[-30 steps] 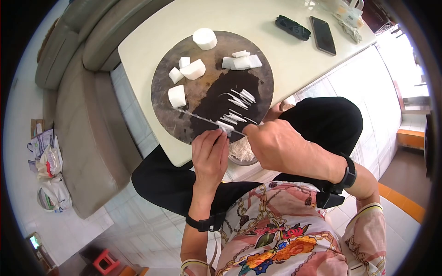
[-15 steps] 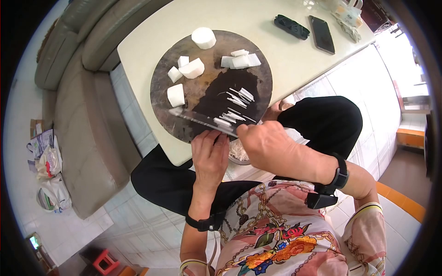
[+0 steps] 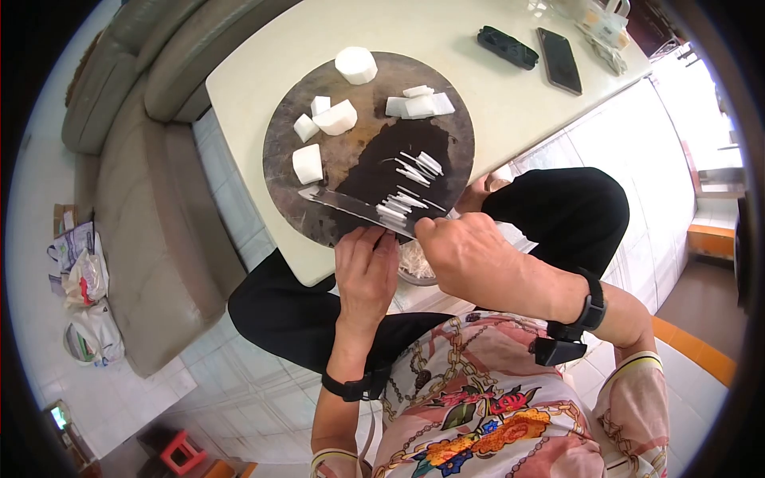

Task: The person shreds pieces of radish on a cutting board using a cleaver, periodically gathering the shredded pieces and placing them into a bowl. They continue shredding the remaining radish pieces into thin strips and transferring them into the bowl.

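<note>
A knife point(image 3: 348, 205) lies low across the near part of the round dark board point(image 3: 279, 159), its handle in my right hand point(image 3: 470, 253), which is closed round it. Beside the blade, my left hand point(image 3: 366, 267) has its fingers bent together at the board's near edge; whatever they press on is hidden. White strips point(image 3: 392, 210) lie against the blade's far side, with more thin strips point(image 3: 420, 168) beyond. White slices point(image 3: 420, 104) are stacked at the board's back right. Thick white chunks point(image 3: 335, 118) stand on its left half, and a round one point(image 3: 355, 65) at the back.
Partly below the board's near edge is a bowl of pale shreds point(image 3: 416, 263). A black case point(image 3: 508, 48), a phone point(image 3: 559, 60) and a plastic bag point(image 3: 606, 25) lie at the back right of the table point(image 3: 239, 88). A grey sofa point(image 3: 151, 239) stands left.
The knife blade has turned slightly and moved a little toward my left fingers. The strips beside it are spread more widely. Both hands keep their hold, shifted slightly right in view.
</note>
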A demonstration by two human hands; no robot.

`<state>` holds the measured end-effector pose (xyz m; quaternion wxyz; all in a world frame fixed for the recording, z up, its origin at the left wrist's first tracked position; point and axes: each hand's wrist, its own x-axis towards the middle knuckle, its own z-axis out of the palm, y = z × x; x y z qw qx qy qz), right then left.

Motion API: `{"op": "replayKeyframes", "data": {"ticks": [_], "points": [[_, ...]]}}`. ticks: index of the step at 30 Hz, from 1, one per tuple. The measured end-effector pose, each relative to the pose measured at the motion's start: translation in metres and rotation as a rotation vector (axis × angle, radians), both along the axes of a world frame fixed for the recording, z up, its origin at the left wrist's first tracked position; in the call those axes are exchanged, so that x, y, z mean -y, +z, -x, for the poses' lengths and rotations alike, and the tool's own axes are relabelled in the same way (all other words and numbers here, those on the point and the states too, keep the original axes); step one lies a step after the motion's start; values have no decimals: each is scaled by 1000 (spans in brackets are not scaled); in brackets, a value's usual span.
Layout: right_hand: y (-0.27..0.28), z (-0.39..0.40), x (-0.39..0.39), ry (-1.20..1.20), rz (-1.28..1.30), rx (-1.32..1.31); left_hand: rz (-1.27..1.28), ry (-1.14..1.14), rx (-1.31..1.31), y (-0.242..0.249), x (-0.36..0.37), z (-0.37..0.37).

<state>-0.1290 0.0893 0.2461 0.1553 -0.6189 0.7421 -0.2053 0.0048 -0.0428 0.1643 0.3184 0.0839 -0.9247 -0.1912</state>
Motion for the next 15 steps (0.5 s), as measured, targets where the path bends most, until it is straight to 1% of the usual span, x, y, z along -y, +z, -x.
{"op": "replayKeyframes", "data": {"ticks": [2, 8, 10, 13, 15], "points": [[0, 0, -6, -11, 14, 28, -1, -5, -13, 0, -1, 0], [4, -6, -10, 4, -58, 49, -28, -29, 18, 2, 1, -1], [-4, -5, -4, 5, 6, 14, -15, -23, 17, 3, 0, 0], [-6, -1, 4, -33, 65, 33, -3, -15, -9, 0, -1, -1], [-1, 0, -2, -19, 51, 52, -9, -13, -32, -2, 0, -2]]}}
